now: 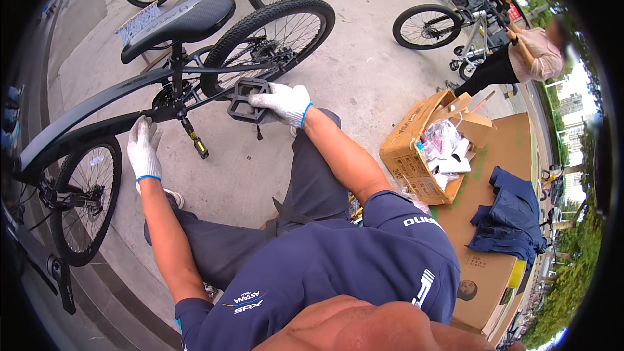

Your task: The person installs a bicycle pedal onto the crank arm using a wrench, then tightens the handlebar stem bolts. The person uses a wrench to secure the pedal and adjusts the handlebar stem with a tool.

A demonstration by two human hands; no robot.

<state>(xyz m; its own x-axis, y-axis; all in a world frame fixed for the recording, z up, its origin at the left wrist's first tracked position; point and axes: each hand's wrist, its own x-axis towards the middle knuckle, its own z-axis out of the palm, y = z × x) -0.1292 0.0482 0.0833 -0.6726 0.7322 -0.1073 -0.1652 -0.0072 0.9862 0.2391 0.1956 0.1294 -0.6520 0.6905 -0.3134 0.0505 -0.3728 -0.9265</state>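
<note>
- In the head view, your right hand point(286, 102) grasps the pedal point(244, 99), just in front of the rear wheel point(317, 16) as you see it.
- Your left hand point(143, 148) looks loose, fingers extended against the frame point(120, 121).
- Best keep that frame steady while you guide the pedal evenly, without forcing it, fingers clear of the spokes.
- Your left palm and some right fingertips are hidden; the pedal's crank joint is hard to make out.
- The bike's front runs into the dark rim.
</note>
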